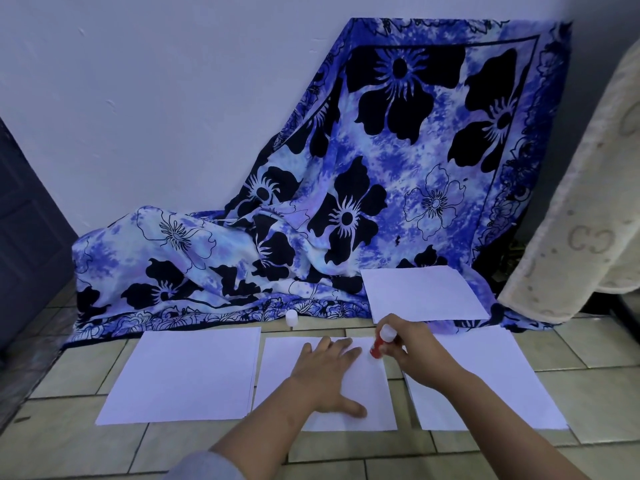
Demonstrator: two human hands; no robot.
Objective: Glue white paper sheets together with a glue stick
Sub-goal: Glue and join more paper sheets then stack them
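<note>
The glue stick (381, 341) sits just right of the frame's centre, tilted, with its red lower end down on the upper right corner of the middle sheet (277, 375); it looks to be touching the paper, though the contact itself is too small to confirm. The right hand (412, 348) holds it with its fingers curled round the barrel. The left hand (325, 372) lies flat on the same sheet, fingers straight and spread, thumb out toward the near edge, pinning the paper to the tiled floor (104, 452).

Another sheet (187, 375) lies just to the left, one (485, 375) to the right and partly under the right forearm, and a fourth (422, 292) further up, resting on the hem of a blue flowered cloth (381, 168). A small white cap (291, 318) stands on the floor by the cloth's edge.

The risks I see:
- The stick is working close to the sheet's right edge, so a stroke could run off and glue the paper to the tile.
- A hard drag away from the pinning hand could buckle or crease the corner.
- The left hand could drift over wet glue and smear it.
- With the sheets lying so close, a nudge could leave them misaligned when joined.
</note>
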